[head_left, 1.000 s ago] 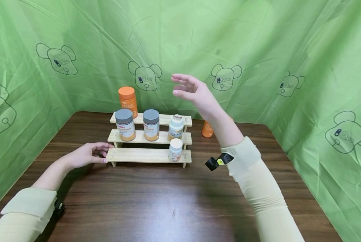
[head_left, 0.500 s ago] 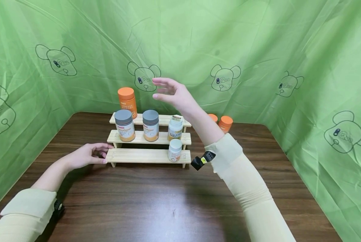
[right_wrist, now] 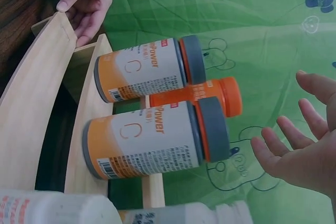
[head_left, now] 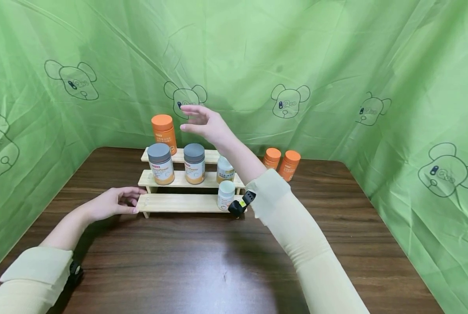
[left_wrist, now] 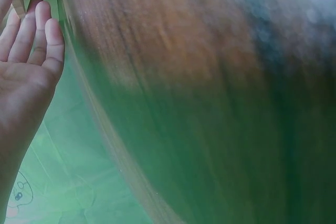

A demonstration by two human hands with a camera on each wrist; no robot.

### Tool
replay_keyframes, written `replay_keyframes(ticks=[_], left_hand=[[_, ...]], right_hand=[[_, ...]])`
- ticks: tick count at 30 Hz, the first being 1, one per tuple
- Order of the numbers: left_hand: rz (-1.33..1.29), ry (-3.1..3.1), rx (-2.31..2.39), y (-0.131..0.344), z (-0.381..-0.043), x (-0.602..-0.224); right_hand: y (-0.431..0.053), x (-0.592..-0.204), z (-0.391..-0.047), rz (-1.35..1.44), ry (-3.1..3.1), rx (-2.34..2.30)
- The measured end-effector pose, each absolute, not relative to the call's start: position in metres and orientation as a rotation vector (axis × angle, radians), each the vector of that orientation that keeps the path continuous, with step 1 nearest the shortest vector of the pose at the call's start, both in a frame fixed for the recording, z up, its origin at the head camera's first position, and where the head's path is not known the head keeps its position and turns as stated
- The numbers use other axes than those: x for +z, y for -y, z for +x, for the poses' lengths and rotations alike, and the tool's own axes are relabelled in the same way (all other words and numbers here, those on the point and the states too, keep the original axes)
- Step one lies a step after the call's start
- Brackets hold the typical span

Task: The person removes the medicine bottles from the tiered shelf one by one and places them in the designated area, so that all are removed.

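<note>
My left hand [head_left: 112,203] holds the left end of the lowest step of a three-step wooden display rack [head_left: 179,202], thumb at the front corner and fingers behind. My right hand [head_left: 208,124] hovers above the top step with fingers spread and nothing in it; an orange bottle [head_left: 164,135] stands just left of its fingertips. On the middle step are two grey-capped jars, a left one [head_left: 161,168] and a right one [head_left: 195,168], plus a white-and-yellow bottle [head_left: 225,169] partly behind my right forearm. A small white bottle [head_left: 226,194] stands at the right of the lowest step.
Two orange bottles stand on the dark wooden table [head_left: 171,261] right of the rack: a nearer-in one [head_left: 272,158] and an outer one [head_left: 290,165]. Green cloth [head_left: 242,56] printed with bear faces hangs behind and at both sides.
My right hand has moved left and slightly down over the rack, toward the orange bottle on top. The two orange bottles at right have come into fuller view. My left hand has stayed put.
</note>
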State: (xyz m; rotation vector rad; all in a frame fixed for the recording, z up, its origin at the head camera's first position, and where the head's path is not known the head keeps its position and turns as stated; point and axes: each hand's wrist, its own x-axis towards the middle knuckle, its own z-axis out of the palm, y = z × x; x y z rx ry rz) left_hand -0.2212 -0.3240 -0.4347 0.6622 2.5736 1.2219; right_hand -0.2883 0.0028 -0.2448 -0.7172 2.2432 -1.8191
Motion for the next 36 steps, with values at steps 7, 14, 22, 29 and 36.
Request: replay_keyframes(ticks=[7,14,22,29,36], left_hand=[[0.677,-2.541,1.272,0.323,-0.221,-0.437],[0.67,-2.542,1.264,0.324,-0.22,-0.435],[0.665,-2.524,1.269,0.324,-0.22,-0.433],[0.678,-2.534,1.269,0.324,-0.221,-0.436],[0.658,-2.536,1.267,0.324,-0.22,-0.434]], right_hand=[[0.013,-0.256,-0.3,-0.737,-2.267,-1.793],[0.027,-0.263,-0.311,-0.75,-2.294,-1.757],[0.034,-0.272,-0.321,-0.753,-2.283,-1.719],[0.032,-0.274,-0.332,-0.731,-2.281,-1.662],[0.035,-0.275,-0.34,-0.754,-2.28,-1.615]])
